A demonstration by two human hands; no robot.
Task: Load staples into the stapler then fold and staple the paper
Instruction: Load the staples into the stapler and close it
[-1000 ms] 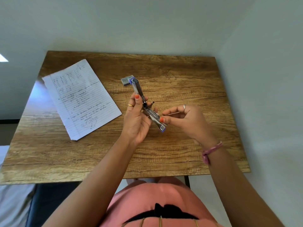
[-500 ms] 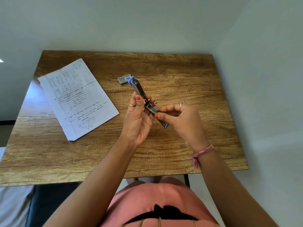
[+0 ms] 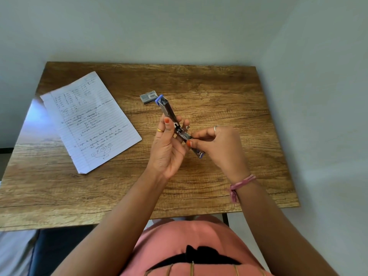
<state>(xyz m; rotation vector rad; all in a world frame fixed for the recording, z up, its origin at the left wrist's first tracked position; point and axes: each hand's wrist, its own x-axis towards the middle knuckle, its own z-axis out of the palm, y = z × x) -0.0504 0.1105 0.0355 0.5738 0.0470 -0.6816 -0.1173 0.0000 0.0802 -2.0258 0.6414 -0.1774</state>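
Observation:
A small metal stapler (image 3: 168, 110) with blue ends is swung fully open, held above the middle of the wooden table (image 3: 219, 92). My left hand (image 3: 169, 148) grips it at the hinge, thumb on its side. My right hand (image 3: 219, 146) pinches at the lower half of the stapler, over the open channel; whether staples are between those fingers is hidden. A lined, handwritten sheet of paper (image 3: 89, 120) lies flat on the table's left side. A small grey staple box (image 3: 148, 98) rests just beyond the stapler's far tip.
The table meets a white wall at the back and stands close to a wall on the right. My pink top (image 3: 189, 246) fills the bottom of the view below the table's near edge.
My right hand moved in from the stapler's lower tip to its channel near the hinge. The stapler stays open in my left hand. The view shifted slightly.

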